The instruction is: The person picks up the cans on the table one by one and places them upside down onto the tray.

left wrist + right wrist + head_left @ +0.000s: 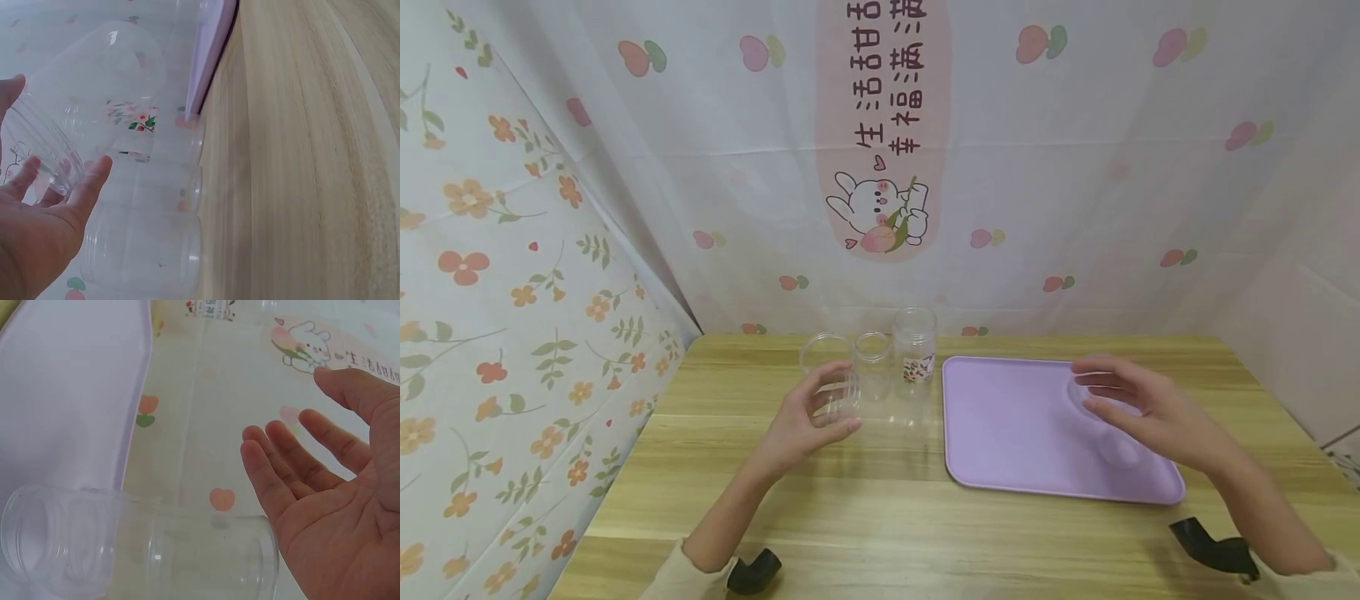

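Observation:
My left hand holds a clear jar by its ridged neck, thumb on one side and fingers on the other. The jar lies tipped sideways in the air, its body pointing right. Behind it stand three more clear jars on the table: one with a floral label, a smaller jar in the middle, and a jar at the left, partly hidden by my hand. Over the purple tray my right hand is spread with relaxed fingers, beside another clear jar standing on the tray.
The wooden table runs back to a printed curtain. A flowered cloth hangs along the left side. Black curved pieces sit at both wrists.

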A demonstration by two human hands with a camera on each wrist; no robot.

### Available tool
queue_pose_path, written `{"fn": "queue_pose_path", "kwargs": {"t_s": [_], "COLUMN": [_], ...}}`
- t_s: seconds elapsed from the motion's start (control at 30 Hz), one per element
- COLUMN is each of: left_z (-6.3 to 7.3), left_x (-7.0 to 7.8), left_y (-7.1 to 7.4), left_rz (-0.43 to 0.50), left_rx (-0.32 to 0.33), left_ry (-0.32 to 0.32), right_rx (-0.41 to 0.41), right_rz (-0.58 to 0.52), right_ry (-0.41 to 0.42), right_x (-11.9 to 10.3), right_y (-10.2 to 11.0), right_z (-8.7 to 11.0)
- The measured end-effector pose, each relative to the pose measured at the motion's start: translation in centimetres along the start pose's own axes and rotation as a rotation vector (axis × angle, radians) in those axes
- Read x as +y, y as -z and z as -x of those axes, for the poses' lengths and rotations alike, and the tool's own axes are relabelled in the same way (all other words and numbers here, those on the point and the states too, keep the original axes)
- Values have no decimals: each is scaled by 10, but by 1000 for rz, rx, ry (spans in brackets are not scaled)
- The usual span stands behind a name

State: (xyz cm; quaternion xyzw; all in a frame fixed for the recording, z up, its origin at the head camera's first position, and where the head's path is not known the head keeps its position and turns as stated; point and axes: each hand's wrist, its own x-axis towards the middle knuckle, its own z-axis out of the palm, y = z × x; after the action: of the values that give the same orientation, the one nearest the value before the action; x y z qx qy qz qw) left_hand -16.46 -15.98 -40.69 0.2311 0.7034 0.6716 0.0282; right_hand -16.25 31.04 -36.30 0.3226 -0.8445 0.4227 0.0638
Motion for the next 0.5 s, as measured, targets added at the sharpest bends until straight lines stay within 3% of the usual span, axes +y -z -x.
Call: {"fn": "queue_pose_path", "kwargs": {"t_s": [0.5], "left_z": [-4], "left_x": [-1], "left_y": [-8], "left_rz": [52], "left_rx": [-13], "left_ry": [-38], "right_rx": [-28], "right_rz": [-36], "right_ry": [12], "right_x": [-2], "right_y": [-11], "right_z": [-8]}}
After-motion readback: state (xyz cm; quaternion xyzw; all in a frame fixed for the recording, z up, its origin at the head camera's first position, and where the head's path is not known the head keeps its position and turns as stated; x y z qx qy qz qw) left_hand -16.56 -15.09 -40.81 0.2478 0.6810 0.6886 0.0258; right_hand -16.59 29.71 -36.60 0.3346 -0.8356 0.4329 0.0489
